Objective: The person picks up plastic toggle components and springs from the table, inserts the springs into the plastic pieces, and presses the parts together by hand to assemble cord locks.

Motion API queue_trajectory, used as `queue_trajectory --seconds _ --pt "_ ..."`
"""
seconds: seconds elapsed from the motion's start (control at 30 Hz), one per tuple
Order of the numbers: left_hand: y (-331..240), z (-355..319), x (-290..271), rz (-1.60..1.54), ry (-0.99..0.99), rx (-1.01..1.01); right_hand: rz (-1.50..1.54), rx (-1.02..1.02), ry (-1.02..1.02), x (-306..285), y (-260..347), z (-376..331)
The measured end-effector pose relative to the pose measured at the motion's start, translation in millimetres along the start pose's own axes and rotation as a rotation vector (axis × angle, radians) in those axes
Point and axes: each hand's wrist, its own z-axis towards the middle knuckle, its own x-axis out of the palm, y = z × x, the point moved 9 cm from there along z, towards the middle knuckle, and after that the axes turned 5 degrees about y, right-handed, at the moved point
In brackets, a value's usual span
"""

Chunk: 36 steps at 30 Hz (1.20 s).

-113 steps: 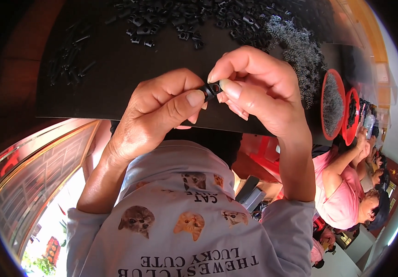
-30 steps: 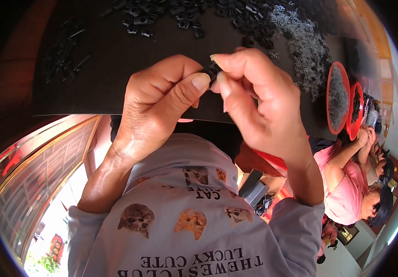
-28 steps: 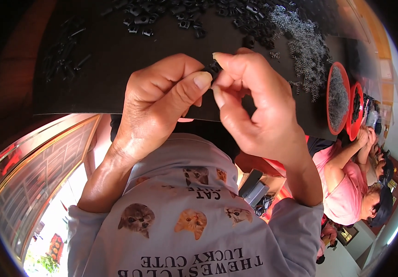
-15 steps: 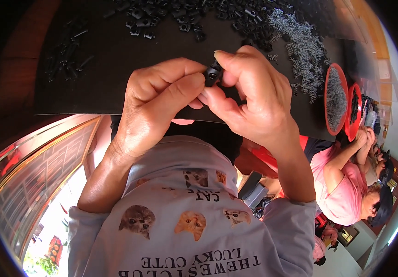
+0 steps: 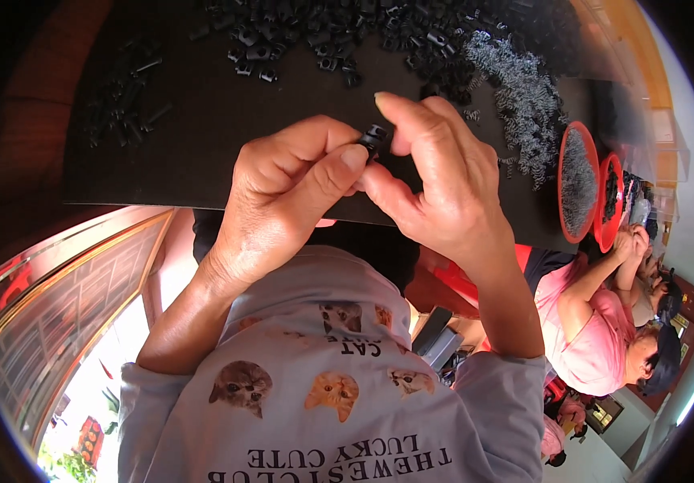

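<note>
Thumb and index finger of my left hand [image 5: 278, 189] pinch a small black plastic cord lock [image 5: 374, 137], tilted, with its open end upward. My right hand [image 5: 448, 181] is just to the right of it. Its index finger is raised away from the piece and its thumb stays low, close to the left fingertips; whether the thumb touches the cord lock cannot be made out. Beyond my hands lies a heap of black cord lock parts [image 5: 323, 36]. A pile of small metal springs [image 5: 524, 105] spreads out on the right.
Loose black pieces [image 5: 125, 105] lie at the left of the dark tabletop [image 5: 194, 153]. At the right edge stand a red bowl of springs [image 5: 579, 181] and a red bowl of black parts [image 5: 610, 201]. A person in pink [image 5: 592, 330] sits beyond the bowls.
My right index finger has lifted off the cord lock, widening the gap to the thumb. The cord lock has turned slightly in my left fingers.
</note>
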Motion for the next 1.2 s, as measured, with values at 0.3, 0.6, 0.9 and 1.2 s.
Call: queue_trajectory --seconds 0.3,0.6,0.9,1.2 --pt "-7 1 -1 0.062 0.047 0.017 -0.088 -0.162 0.135 2 14 8" --pt "2 -2 -3 -0.062 0.049 0.046 -0.382 0.447 -0.113 -129 -123 75" --pt "-3 3 5 0.066 0.072 0.114 -0.12 0.583 -0.089 -153 -214 82" --pt "-3 5 3 0.125 0.094 0.114 -0.125 0.277 0.412 14 -122 62"
